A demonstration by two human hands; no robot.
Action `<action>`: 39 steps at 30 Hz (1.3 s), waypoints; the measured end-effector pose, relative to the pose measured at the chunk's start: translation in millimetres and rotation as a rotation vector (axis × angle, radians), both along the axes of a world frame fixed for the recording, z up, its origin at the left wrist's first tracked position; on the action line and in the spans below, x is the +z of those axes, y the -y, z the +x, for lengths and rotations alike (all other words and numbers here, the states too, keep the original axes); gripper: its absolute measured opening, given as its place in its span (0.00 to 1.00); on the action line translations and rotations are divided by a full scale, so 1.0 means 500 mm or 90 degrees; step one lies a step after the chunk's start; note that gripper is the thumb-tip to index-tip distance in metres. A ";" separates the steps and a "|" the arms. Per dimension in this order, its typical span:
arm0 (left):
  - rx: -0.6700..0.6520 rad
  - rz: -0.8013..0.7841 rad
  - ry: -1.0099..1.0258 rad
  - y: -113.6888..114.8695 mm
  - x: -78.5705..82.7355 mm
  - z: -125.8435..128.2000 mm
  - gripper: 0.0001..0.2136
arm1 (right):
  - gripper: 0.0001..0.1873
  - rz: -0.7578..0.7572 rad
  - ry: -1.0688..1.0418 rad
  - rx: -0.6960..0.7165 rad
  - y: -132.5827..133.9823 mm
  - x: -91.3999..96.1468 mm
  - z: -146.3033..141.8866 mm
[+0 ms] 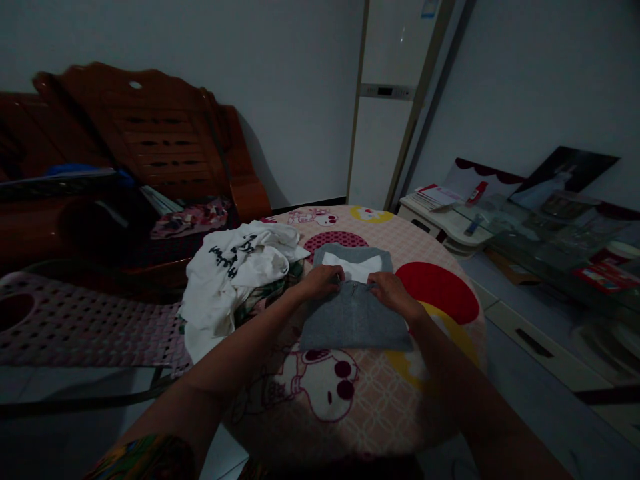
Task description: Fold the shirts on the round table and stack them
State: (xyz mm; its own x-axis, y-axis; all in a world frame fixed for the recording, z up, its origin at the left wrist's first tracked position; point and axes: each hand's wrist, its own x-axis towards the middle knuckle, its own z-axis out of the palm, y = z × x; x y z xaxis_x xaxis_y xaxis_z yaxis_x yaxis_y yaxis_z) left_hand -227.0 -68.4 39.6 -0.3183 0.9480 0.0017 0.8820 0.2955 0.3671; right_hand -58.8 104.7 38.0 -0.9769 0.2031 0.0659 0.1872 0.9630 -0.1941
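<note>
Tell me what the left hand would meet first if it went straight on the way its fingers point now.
Probably the right hand. The left hand lies on the grey garment, fingers pointing across its middle towards the right hand's fingertips, with only a small gap of cloth between them.

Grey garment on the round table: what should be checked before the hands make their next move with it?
1. The grey garment lies flat on the table: ok.
2. No edge of it hangs over the table's rim: ok.
3. Both hands are on it, the left hand and the right hand either side of the zip: ok.
4. The fingers have a firm pinch on the fabric: cannot tell, as they are curled and the picture is dark.
5. The pile of white clothes lies apart from the garment: cannot tell, as it sits close by the left hand.
6. There is enough light to see the folds: not ok, the room is dim.
</note>
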 end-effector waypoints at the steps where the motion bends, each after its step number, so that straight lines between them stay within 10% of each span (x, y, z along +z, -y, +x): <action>1: 0.004 0.003 -0.003 -0.002 0.001 -0.002 0.14 | 0.10 0.001 -0.003 -0.005 -0.002 0.001 -0.003; 10: 0.020 0.032 -0.121 -0.004 -0.024 0.035 0.19 | 0.11 0.069 -0.020 -0.039 0.015 -0.026 -0.008; 19: -0.146 0.065 -0.041 0.070 -0.080 0.154 0.35 | 0.23 0.062 -0.135 0.003 0.097 -0.100 0.054; 39: -0.016 0.050 -0.127 0.070 -0.112 0.115 0.31 | 0.23 0.064 -0.198 -0.039 0.097 -0.133 0.052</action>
State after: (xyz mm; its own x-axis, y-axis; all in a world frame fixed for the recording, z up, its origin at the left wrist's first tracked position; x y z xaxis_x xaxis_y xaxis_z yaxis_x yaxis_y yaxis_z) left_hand -169.6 -103.6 -16.6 -0.2798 0.9503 0.1367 0.9463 0.2489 0.2063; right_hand -32.7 56.3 -28.5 -0.8930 0.2387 0.3815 0.1928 0.9689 -0.1549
